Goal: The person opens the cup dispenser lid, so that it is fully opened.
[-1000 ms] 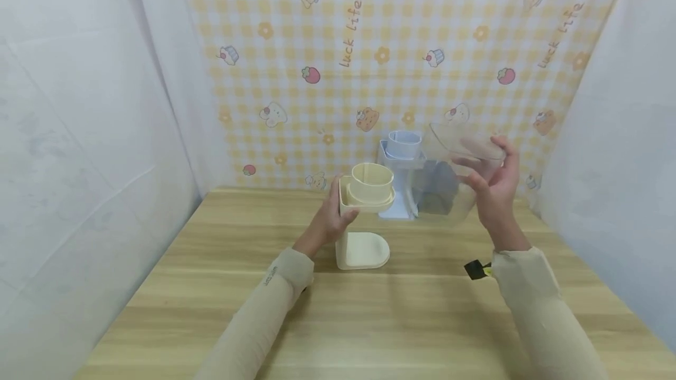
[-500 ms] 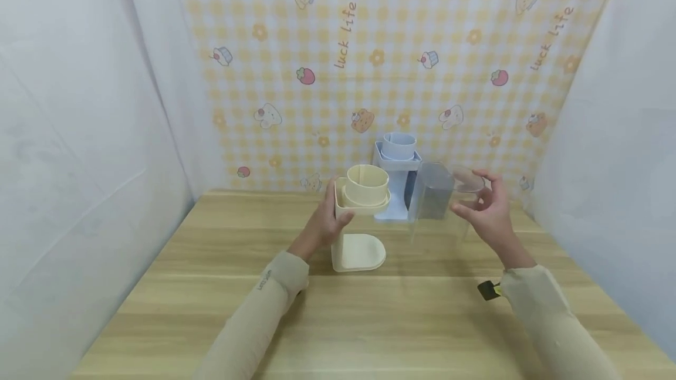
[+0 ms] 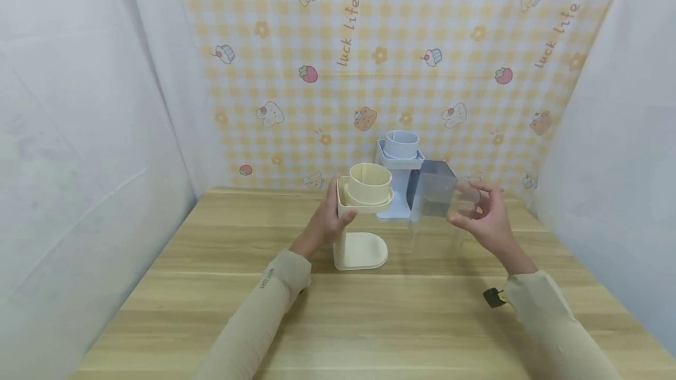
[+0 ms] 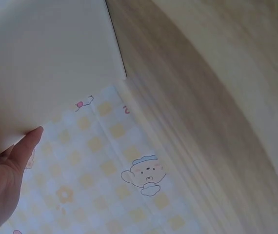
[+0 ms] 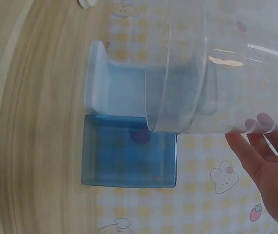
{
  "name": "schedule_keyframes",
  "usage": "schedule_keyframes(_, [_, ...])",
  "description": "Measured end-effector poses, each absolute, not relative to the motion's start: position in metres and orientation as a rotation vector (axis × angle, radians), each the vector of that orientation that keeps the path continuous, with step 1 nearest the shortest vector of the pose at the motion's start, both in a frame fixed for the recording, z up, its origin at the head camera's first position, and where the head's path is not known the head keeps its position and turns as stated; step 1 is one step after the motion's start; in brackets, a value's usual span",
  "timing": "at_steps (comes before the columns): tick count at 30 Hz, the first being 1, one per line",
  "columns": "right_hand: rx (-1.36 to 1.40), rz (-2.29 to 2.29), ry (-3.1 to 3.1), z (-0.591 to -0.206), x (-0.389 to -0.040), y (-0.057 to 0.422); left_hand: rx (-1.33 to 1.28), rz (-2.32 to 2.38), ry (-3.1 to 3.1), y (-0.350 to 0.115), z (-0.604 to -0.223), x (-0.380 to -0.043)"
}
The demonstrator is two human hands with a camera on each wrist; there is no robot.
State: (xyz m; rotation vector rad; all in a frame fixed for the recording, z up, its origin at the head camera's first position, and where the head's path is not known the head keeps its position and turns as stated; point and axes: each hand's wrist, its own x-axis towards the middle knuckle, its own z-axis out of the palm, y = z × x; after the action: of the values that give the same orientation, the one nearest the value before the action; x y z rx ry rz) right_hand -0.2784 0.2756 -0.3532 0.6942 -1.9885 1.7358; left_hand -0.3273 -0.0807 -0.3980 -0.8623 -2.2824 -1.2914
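My left hand grips the upright back of a cream plastic stand, which has a flat rounded foot and a round collar on top. In the left wrist view, its thumb lies along the stand's smooth back panel. To the right of the stand, my right hand holds a clear plastic container between thumb and fingers, close over the table. Through its see-through wall, in the right wrist view, the light blue stand shows behind.
Behind, near the patterned backdrop, stands a similar light blue stand with its own collar. A see-through blue-grey container is beside it, partly overlapped by the clear one. White cloth hangs at both sides of the wooden table.
My right hand has brought the clear container down towards the table and turned it from tilted to nearly upright. The left hand keeps its hold on the cream stand.
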Motion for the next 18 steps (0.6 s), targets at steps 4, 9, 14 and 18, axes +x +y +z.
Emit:
schedule_keyframes(4, [0.682, 1.64, -2.052, -0.358, -0.278, 0.279, -0.868, -1.293, -2.265, -0.08, -0.398, -0.328])
schedule_keyframes(9, [0.64, 1.547, -2.139, -0.364, -0.277, 0.286, -0.874, -1.281, -2.265, -0.079, -0.398, -0.328])
schedule_keyframes(14, [0.633, 1.495, -2.191, -0.369, -0.281, 0.294, -0.867, -1.28, -2.257, -0.079, -0.398, -0.328])
schedule_keyframes(18, [0.634, 1.504, -2.211, -0.372, -0.284, 0.3, -0.871, -1.287, -2.25, -0.079, -0.399, -0.328])
